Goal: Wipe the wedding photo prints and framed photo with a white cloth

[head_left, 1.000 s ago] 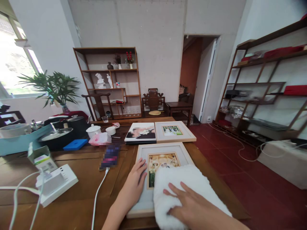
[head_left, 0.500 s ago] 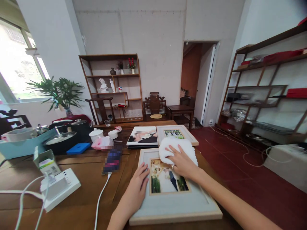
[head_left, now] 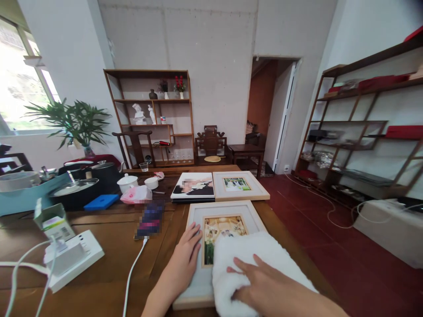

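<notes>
A pale wooden picture frame (head_left: 194,304) lies flat at the table's front edge, with a photo (head_left: 224,224) inside its light mat. My left hand (head_left: 185,255) rests along its left side, fingers stretched out and holding nothing. Over the lower right of the frame spreads a fluffy white cloth (head_left: 264,251), hiding part of the photo. My right hand (head_left: 261,281) presses down on this cloth, fingers bent into it and partly spread.
Behind lie a second framed photo (head_left: 254,189) and a photo album (head_left: 194,187). To the left are a phone (head_left: 150,220) with a white cable, a power strip (head_left: 77,259), a small open box (head_left: 54,222), a blue case (head_left: 101,201), a pan (head_left: 74,189) and a white lidded cup (head_left: 127,181).
My right hand has drawn the white cloth from the frame's upper right down towards me, uncovering the top of the photo. My left hand stays on the frame's left side.
</notes>
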Motion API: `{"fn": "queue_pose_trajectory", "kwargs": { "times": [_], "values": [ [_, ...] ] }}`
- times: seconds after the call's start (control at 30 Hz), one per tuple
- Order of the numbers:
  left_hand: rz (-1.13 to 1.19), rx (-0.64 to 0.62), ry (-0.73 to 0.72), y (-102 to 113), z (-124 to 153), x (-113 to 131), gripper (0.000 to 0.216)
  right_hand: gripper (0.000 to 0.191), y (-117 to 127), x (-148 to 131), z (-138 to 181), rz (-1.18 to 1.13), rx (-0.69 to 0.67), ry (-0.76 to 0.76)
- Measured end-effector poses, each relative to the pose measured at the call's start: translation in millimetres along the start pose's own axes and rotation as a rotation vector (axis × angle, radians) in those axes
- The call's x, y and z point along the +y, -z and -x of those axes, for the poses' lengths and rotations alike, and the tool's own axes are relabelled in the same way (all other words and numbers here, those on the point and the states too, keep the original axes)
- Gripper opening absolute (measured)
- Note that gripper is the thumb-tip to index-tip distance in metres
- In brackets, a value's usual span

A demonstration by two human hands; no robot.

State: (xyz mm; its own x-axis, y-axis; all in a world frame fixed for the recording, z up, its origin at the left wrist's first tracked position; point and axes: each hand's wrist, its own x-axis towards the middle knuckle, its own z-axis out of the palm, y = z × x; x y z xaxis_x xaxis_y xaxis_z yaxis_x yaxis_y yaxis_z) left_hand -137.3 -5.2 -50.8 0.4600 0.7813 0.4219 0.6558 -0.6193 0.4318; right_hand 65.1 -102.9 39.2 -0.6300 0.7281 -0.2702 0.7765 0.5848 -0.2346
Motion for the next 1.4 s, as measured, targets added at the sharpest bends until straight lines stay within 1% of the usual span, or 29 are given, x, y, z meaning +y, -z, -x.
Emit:
{"fn": "queue_pose_trajectory", "kwargs": {
  "times": [0.03,0.1,0.2,0.27,0.37,0.47,0.53,0.6,0.7,0.8,0.9,0.97,1.07,1.17,1.27,1.33,1.4],
  "values": [
    [0.003,0.004,0.0,-0.1,0.0,-0.3,0.034,0.043,-3.2,1.0,-3.5,-0.009,0.031,-0.007],
    [0.009,0.008,0.009,-0.4,0.1,-1.0,0.034,0.049,-10.9,8.5,-11.3,-0.044,0.138,-0.021],
    [0.028,0.021,0.013,-0.8,0.5,-2.0,0.033,0.053,-19.7,31.3,-26.7,-0.042,0.321,-0.033],
    [0.041,0.026,0.007,-0.5,0.7,-1.6,0.033,0.054,-20.2,50.5,-41.0,0.011,0.386,-0.039],
    [0.039,0.018,0.007,0.8,0.5,0.3,0.033,0.054,-13.3,76.0,-65.0,0.108,0.432,-0.04],
    [0.02,0.003,0.017,1.8,-0.2,1.8,0.033,0.055,-4.6,86.5,-80.6,0.15,0.428,-0.047],
    [0.015,-0.002,0.022,1.5,-0.6,1.5,0.033,0.054,-1.8,81.5,-80.1,0.125,0.404,-0.064],
    [0.026,0.011,0.017,0.4,-0.6,0.1,0.033,0.052,-2.0,67.7,-69.7,0.071,0.364,-0.065],
    [0.051,0.045,0.0,-1.6,-0.2,-2.3,0.032,0.047,-5.8,38.2,-42.8,0.011,0.288,-0.031],
    [0.055,0.051,0.003,-2.1,0.2,-2.8,0.031,0.039,-12.2,12.4,-20.7,0.039,0.203,-0.02],
    [0.043,0.042,0.015,-1.9,0.3,-2.3,0.032,0.034,-20.3,-0.6,-15.7,0.097,0.071,0.002],
    [0.04,0.04,0.013,-2.1,0.3,-2.5,0.032,0.035,-24.5,-3.2,-18.1,0.108,0.031,0.02],
    [0.044,0.035,0.01,-2.9,0.4,-3.5,0.033,0.037,-26.1,-1.1,-20.5,0.053,0.075,0.007],
    [0.056,0.034,0.015,-3.2,0.7,-3.9,0.033,0.045,-24.3,10.2,-21.5,-0.02,0.222,-0.042],
    [0.076,0.048,0.016,-2.1,0.7,-2.4,0.032,0.051,-20.9,33.3,-31.1,-0.005,0.345,-0.09],
    [0.073,0.039,0.024,-0.9,0.5,-0.9,0.032,0.053,-15.8,51.9,-44.3,0.048,0.386,-0.135],
    [0.06,0.023,0.027,0.0,0.1,0.5,0.032,0.054,-7.8,68.2,-61.1,0.116,0.423,-0.215]
  ]
}}
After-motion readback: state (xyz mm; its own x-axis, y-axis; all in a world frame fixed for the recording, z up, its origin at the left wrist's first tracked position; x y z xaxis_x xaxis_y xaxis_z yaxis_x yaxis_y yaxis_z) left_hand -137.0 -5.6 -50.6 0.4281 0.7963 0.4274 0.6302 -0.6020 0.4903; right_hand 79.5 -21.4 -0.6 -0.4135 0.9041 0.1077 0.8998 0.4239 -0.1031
